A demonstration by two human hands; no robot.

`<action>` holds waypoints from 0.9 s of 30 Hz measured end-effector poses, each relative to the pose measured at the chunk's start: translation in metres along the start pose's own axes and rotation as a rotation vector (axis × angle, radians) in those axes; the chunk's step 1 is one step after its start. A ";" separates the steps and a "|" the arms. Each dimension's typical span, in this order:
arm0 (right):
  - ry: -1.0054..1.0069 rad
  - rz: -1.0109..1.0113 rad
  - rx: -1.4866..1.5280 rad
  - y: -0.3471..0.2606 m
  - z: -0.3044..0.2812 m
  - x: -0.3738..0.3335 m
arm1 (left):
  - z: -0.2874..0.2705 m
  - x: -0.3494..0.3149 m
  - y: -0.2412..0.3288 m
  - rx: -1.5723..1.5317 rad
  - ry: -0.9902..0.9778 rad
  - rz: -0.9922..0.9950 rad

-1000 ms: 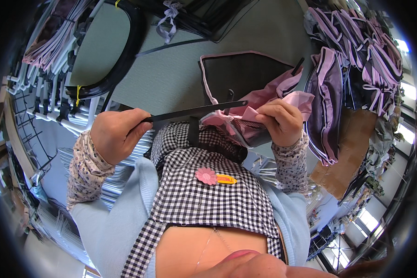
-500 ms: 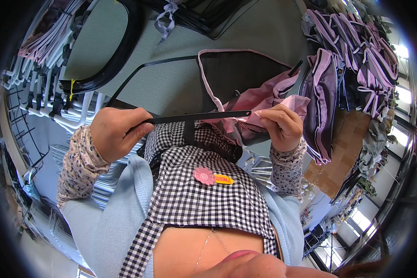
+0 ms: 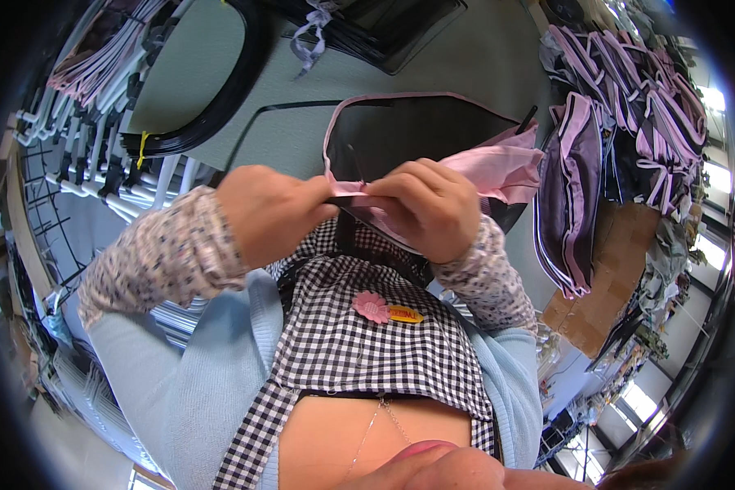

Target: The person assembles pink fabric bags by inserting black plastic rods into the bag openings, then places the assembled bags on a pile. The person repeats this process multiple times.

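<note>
A dark mesh piece with pink edging [image 3: 416,122] and a loose pink fabric part [image 3: 498,167] lies on the table before me. My left hand [image 3: 278,214] is closed in a pinch at its near left corner, where the flat black strip [image 3: 249,131] loops back behind that hand. The strip's end is hidden by my fingers. My right hand [image 3: 429,204] is closed on the pink edging just right of my left fingers. A short stretch of pink edging shows taut between the two hands. A black strip end [image 3: 527,119] sticks out by the pink fabric's far right.
The grey-green table [image 3: 196,73] carries a bundle of curved black strips [image 3: 249,57] with a yellow tie and black frames [image 3: 384,37] at the back. Pink-and-black fabric pieces [image 3: 576,180] are heaped at right above cardboard [image 3: 612,278]. White tubes [image 3: 110,175] stand at left.
My hands have come together at the pink edging. The strip end that stretched bare between them is now out of sight at my fingers, and my right hand has moved left.
</note>
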State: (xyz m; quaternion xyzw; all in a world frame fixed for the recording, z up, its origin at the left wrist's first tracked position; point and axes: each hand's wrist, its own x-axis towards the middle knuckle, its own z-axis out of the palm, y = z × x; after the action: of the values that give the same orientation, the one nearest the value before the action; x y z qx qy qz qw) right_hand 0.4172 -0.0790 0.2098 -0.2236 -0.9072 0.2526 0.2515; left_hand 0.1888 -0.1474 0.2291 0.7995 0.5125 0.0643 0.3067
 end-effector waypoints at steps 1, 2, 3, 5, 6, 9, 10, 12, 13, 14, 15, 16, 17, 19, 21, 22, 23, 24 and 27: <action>0.046 -0.035 0.018 -0.002 0.013 0.006 | -0.002 0.005 0.004 0.033 -0.015 0.010; 0.039 -0.016 0.024 -0.003 0.011 0.007 | -0.004 0.010 0.006 0.067 -0.030 0.020; 0.035 0.007 0.026 -0.001 0.006 0.009 | -0.009 0.014 0.003 0.102 -0.049 0.036; 0.059 0.076 0.036 0.006 -0.011 0.006 | -0.041 0.015 -0.010 0.044 -0.151 0.123; 0.105 0.122 0.071 0.010 -0.024 0.001 | -0.055 0.016 -0.022 0.012 -0.202 0.168; 0.161 0.228 0.145 0.014 -0.048 -0.011 | -0.054 0.012 -0.061 -0.664 -0.172 0.400; 0.147 0.208 0.135 0.012 -0.052 -0.011 | -0.051 0.016 -0.065 -0.753 -0.254 0.402; 0.111 0.156 0.124 0.002 -0.056 -0.008 | -0.046 0.036 -0.056 -0.760 -0.374 0.475; 0.086 0.125 0.125 -0.007 -0.052 -0.001 | -0.043 0.043 -0.043 -0.784 -0.400 0.446; 0.061 0.096 0.125 -0.015 -0.048 0.006 | -0.035 0.054 -0.032 -0.728 -0.355 0.507; 0.068 0.000 0.145 -0.020 -0.045 0.014 | -0.034 0.064 -0.021 -0.609 -0.295 0.589; 0.078 0.025 0.151 -0.025 -0.045 0.014 | -0.035 0.071 -0.011 -0.486 -0.229 0.663; 0.102 0.082 0.133 -0.027 -0.052 0.012 | -0.037 0.075 -0.004 -0.553 -0.249 0.571; 0.156 0.203 0.168 -0.023 -0.066 0.004 | -0.048 0.084 -0.001 -0.509 -0.214 0.508; 0.264 0.205 0.205 -0.020 -0.084 -0.009 | -0.041 0.096 -0.038 -0.318 -0.272 0.394; 0.352 0.250 0.261 -0.018 -0.091 -0.021 | -0.037 0.099 -0.057 -0.324 -0.346 0.281; 0.346 0.257 0.262 -0.015 -0.100 -0.027 | -0.034 0.093 -0.066 -0.345 -0.356 0.228; 0.346 0.283 0.255 -0.017 -0.106 -0.034 | -0.032 0.088 -0.069 -0.371 -0.380 0.189; 0.366 0.273 0.209 -0.036 -0.106 -0.039 | -0.043 0.081 -0.053 -0.354 -0.401 0.111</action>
State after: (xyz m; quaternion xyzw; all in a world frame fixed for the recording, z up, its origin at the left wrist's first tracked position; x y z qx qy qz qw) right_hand 0.4979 -0.0907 0.2962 -0.3590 -0.7767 0.3323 0.3967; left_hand 0.1673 -0.0449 0.2168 0.7570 0.3776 0.0101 0.5332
